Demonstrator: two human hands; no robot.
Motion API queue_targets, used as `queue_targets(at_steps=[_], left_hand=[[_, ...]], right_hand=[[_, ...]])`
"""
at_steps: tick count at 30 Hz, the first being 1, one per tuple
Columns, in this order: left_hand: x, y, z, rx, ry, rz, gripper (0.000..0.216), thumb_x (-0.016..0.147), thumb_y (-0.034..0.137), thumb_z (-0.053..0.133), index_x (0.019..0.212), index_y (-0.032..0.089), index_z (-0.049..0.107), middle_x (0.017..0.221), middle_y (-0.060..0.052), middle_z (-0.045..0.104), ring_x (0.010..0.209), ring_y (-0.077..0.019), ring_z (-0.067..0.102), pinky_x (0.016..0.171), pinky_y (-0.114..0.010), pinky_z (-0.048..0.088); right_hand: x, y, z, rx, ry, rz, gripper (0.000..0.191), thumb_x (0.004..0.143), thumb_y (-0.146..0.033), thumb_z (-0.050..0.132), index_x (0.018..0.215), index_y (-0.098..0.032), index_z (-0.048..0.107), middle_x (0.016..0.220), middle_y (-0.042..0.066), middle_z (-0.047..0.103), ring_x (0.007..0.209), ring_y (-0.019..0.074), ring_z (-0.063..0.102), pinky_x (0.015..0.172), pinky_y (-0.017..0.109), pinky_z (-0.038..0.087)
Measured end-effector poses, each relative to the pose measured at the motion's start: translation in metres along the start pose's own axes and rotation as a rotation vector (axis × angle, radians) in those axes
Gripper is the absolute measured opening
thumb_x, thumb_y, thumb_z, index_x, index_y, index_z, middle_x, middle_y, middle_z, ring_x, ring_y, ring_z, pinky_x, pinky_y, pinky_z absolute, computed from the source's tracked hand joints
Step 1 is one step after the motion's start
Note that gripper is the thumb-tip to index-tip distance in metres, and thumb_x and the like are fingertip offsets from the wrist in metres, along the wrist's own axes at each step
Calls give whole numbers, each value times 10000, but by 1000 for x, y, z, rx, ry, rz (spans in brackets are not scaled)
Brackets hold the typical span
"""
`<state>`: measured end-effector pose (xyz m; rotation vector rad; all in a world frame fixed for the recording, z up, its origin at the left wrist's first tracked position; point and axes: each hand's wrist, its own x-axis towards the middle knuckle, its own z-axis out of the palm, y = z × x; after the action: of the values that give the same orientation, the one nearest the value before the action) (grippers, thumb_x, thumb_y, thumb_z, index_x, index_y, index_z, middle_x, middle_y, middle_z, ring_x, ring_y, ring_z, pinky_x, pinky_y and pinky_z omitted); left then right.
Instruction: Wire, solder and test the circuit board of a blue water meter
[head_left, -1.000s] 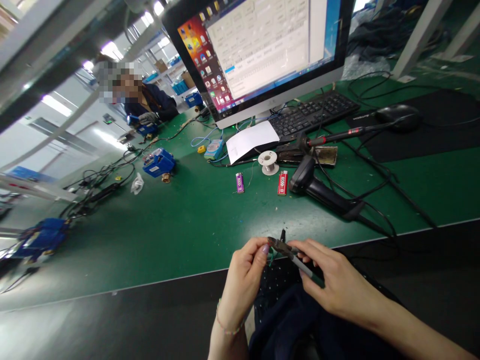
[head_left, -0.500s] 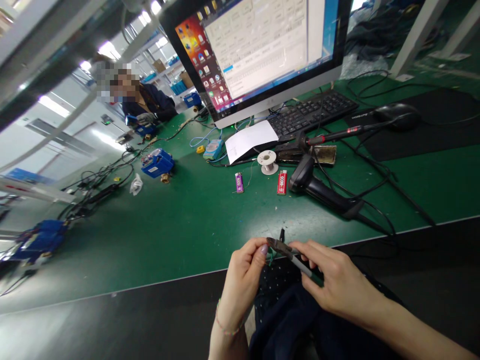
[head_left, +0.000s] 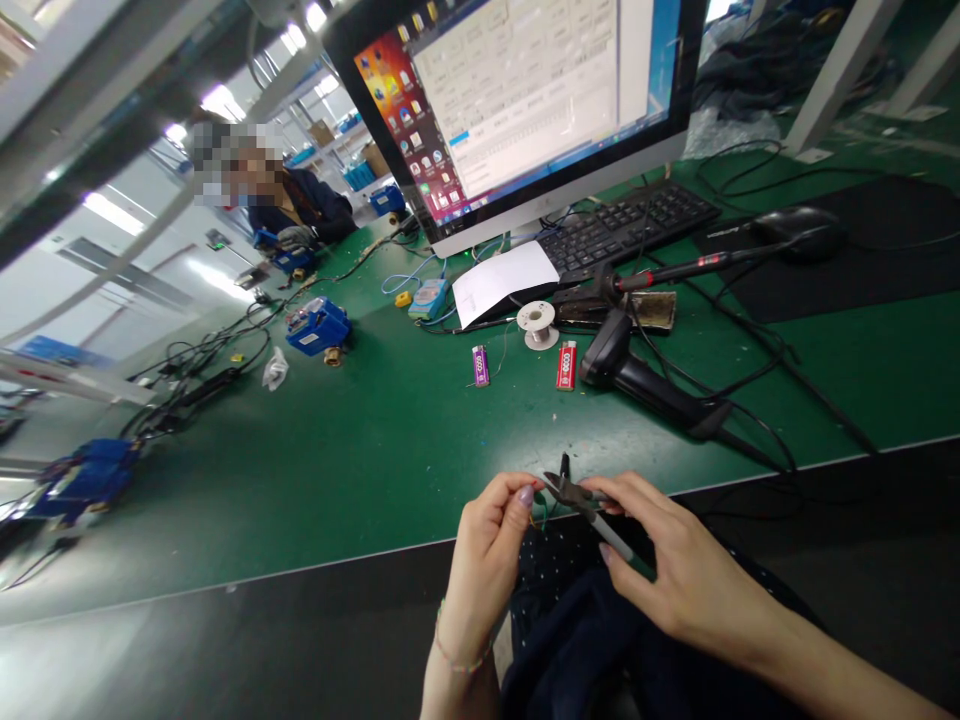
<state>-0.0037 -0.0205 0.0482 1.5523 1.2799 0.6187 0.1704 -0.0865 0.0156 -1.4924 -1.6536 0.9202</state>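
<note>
At the table's front edge, my left hand (head_left: 487, 540) pinches thin coloured wires (head_left: 541, 514), green and red among them, between thumb and forefinger. My right hand (head_left: 671, 560) is wrapped around a pair of wire cutters (head_left: 574, 496) with grey and green handles. The cutters' jaws are parted and point left, close beside the left fingertips. Behind the jaws a small black cable end (head_left: 565, 465) sticks up. How the wires run below the left fingers is hidden.
Beyond my hands lie a purple lighter (head_left: 480, 366), a red lighter (head_left: 566, 366), a solder spool (head_left: 538, 326) and a barcode scanner (head_left: 652, 385). A keyboard (head_left: 630, 228) and monitor (head_left: 525, 110) stand behind. Blue valve actuator (head_left: 319, 326) sits left; a co-worker (head_left: 300, 205) is farther back.
The cutters' jaws and handles have spread apart, and my right thumb has opened outward. The jaws have shifted slightly right of the left fingertips. My left hand keeps its pinch.
</note>
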Motion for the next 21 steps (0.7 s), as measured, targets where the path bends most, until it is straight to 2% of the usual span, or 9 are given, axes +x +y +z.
queue_targets(at_steps=[4, 7, 16, 21], left_hand=[[0, 2, 1, 46, -8, 63, 245, 902, 350, 458, 886, 183, 636, 741, -4, 617, 668, -127, 516, 621, -216, 368], [0, 3, 1, 75, -20, 92, 232, 907, 338, 449, 884, 191, 627, 730, 15, 609, 653, -117, 509, 608, -207, 360], [-3, 3, 0, 204, -25, 101, 251, 926, 350, 406, 878, 210, 610, 634, 39, 540, 563, -96, 443, 552, -203, 314], [-3, 3, 0, 226, -25, 118, 253, 928, 346, 401, 872, 211, 607, 653, 32, 554, 574, -95, 459, 557, -201, 316]], right_hand=[[0, 2, 5, -50, 8, -15, 408, 800, -162, 475, 1205, -184, 431, 1068, 80, 523, 1015, 205, 514, 918, 402, 453], [0, 2, 7, -57, 12, -35, 402, 801, -156, 469, 1200, -185, 433, 1055, 81, 525, 1005, 209, 517, 908, 415, 458], [-2, 6, 8, -52, 11, -43, 417, 782, -122, 473, 1193, -184, 447, 1041, 77, 540, 977, 202, 530, 877, 392, 463], [0, 9, 10, -38, 7, -20, 331, 812, -150, 464, 1139, -199, 479, 963, 61, 551, 888, 193, 535, 800, 361, 464]])
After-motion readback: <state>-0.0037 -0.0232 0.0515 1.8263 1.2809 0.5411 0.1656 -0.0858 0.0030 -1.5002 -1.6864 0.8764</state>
